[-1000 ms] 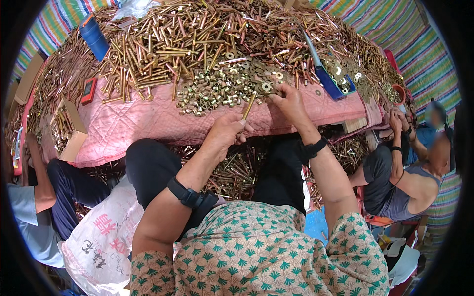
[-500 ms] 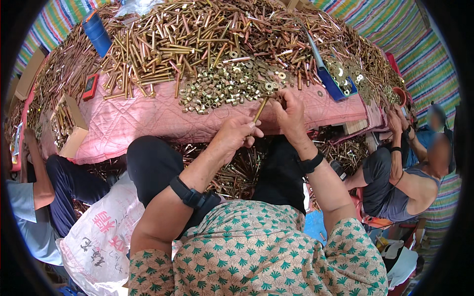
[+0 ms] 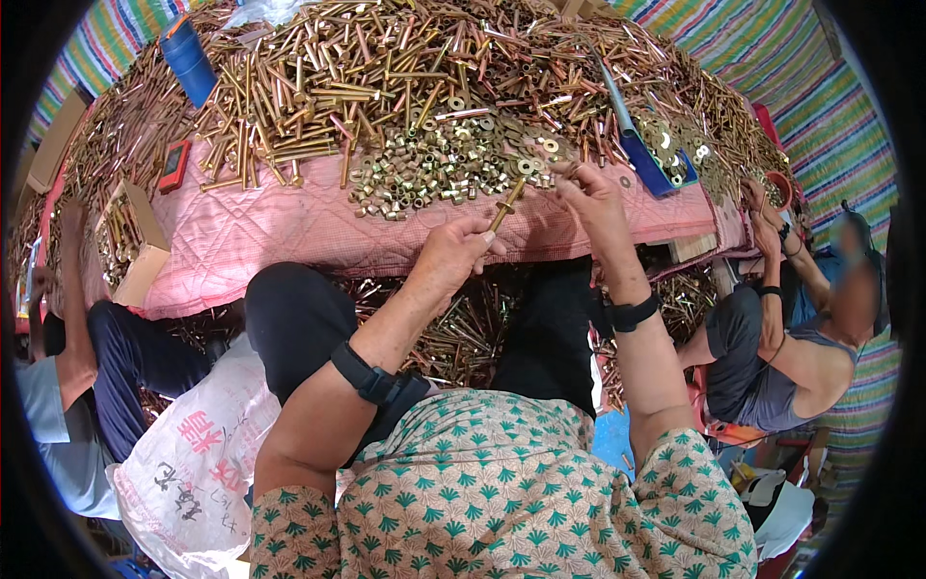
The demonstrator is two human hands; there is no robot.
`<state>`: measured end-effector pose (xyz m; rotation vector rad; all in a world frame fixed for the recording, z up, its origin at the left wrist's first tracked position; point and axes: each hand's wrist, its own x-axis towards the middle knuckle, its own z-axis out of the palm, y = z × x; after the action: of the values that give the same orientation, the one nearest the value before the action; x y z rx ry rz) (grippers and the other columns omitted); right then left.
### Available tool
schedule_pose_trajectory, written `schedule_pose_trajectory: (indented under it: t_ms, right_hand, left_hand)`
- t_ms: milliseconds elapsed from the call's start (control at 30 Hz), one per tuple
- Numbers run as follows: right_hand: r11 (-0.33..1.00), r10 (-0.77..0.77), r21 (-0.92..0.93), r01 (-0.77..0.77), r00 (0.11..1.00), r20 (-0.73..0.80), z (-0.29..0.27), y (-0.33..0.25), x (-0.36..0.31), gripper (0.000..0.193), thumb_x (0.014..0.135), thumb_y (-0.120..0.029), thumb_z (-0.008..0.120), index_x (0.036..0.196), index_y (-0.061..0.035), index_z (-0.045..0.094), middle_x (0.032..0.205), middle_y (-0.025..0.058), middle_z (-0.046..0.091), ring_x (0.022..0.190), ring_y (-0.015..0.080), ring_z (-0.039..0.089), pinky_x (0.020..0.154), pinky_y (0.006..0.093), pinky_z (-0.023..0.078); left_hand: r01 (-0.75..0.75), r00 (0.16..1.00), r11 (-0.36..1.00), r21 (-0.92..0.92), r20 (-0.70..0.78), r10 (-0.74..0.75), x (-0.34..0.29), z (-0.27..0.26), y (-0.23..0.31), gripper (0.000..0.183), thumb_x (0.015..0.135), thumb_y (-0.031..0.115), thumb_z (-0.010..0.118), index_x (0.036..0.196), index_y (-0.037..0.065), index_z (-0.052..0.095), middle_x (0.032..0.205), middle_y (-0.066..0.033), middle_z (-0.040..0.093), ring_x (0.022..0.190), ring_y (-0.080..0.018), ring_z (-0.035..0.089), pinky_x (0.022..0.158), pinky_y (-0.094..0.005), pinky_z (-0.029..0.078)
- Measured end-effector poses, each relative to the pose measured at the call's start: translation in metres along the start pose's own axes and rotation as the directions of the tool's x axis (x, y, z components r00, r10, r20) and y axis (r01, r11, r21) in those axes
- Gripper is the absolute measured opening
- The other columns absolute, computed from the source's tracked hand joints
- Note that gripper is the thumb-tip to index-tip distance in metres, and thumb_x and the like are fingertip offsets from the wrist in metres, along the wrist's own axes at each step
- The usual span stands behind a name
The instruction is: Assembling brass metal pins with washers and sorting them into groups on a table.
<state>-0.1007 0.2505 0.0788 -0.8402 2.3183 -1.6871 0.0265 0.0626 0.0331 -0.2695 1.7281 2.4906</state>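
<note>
Near the table's front edge, my left hand [image 3: 456,253] is closed on a brass-coloured bolt [image 3: 514,198], which points up and away. A ring like a washer sits partway along its shaft. My right hand [image 3: 593,207] is just to the right of the bolt, apart from it, fingers bent together beside the loose washers [image 3: 540,166]; whether something small is in them is hidden. Beyond my left hand lies a pile of short metal sleeves [image 3: 415,169]. Behind that rises a big heap of long bolts [image 3: 357,77].
A pink quilted cloth [image 3: 241,251] covers the table front. A blue tray [image 3: 661,174] of washers stands right, a cardboard box [image 3: 145,251] left, with a red device [image 3: 175,166] and a blue cup [image 3: 189,63] behind. Co-workers sit on both sides. More bolts [image 3: 463,328] lie below the table edge.
My right hand has moved off the bolt, to the right and slightly up toward the washers. A ring now shows on the bolt's shaft. My left hand has barely moved.
</note>
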Motion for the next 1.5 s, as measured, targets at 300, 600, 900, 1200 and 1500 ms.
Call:
schedule_pose_trajectory:
  t_ms: [300, 600, 900, 1200, 1500]
  right_hand:
    - [0.828, 0.292, 0.516, -0.220, 0.954, -0.062, 0.012, -0.008, -0.005, 0.017, 0.091, -0.017, 0.061, 0.099, -0.0032, 0.058, 0.086, 0.0048, 0.063, 0.071, 0.0113, 0.062, 0.064, 0.0246, 0.052]
    - [0.836, 0.356, 0.438, -0.330, 0.934, 0.026, 0.009, -0.008, -0.009, 0.020, 0.090, -0.016, 0.062, 0.103, -0.0016, 0.058, 0.088, 0.0063, 0.064, 0.071, 0.0123, 0.062, 0.063, 0.0240, 0.052]
    - [0.831, 0.308, 0.430, -0.353, 0.936, 0.172, 0.038, -0.007, -0.019, 0.015, 0.085, -0.015, 0.068, 0.089, -0.0038, 0.060, 0.077, 0.0035, 0.063, 0.060, 0.0081, 0.057, 0.057, 0.0225, 0.049]
    - [0.885, 0.261, 0.386, -0.262, 0.964, 0.056, 0.041, 0.019, -0.004, 0.018, 0.089, -0.016, 0.062, 0.097, 0.0004, 0.062, 0.078, 0.0061, 0.063, 0.062, 0.0107, 0.059, 0.060, 0.0251, 0.049]
    - [0.688, -0.217, -0.693, 0.215, 0.972, 0.087, 0.049, 0.031, 0.015, 0.015, 0.076, -0.006, 0.064, 0.089, 0.0004, 0.063, 0.087, 0.0202, 0.062, 0.080, 0.0384, 0.059, 0.070, 0.0434, 0.049]
  left_hand:
    - [-0.068, 0.998, 0.976, 0.206, 0.004, 0.069, 0.004, 0.000, -0.012, 0.019, 0.090, 0.008, 0.054, 0.106, -0.001, 0.059, 0.080, -0.0044, 0.065, 0.059, -0.0067, 0.049, 0.054, -0.0201, 0.041]
    - [-0.285, 0.956, 0.874, 0.393, 0.054, 0.288, 0.008, -0.004, -0.019, 0.017, 0.090, 0.008, 0.056, 0.102, 0.000, 0.063, 0.079, -0.0014, 0.064, 0.066, -0.0050, 0.054, 0.057, -0.0193, 0.043]
    - [-0.020, 0.999, 0.999, -0.032, 0.036, 0.021, 0.002, 0.003, 0.000, 0.028, 0.091, 0.012, 0.057, 0.116, 0.000, 0.055, 0.087, -0.0034, 0.064, 0.063, -0.0063, 0.052, 0.058, -0.0190, 0.043]
    - [-0.070, 0.992, 0.991, -0.117, -0.110, 0.057, 0.009, -0.011, -0.002, 0.022, 0.089, 0.011, 0.060, 0.107, -0.001, 0.061, 0.082, -0.0023, 0.062, 0.062, -0.0069, 0.050, 0.056, -0.0194, 0.042]
    - [-0.099, 0.989, 0.971, -0.217, -0.128, 0.072, 0.010, -0.011, -0.006, 0.020, 0.089, 0.008, 0.060, 0.105, -0.003, 0.061, 0.083, -0.0038, 0.063, 0.062, -0.0074, 0.051, 0.056, -0.0201, 0.042]
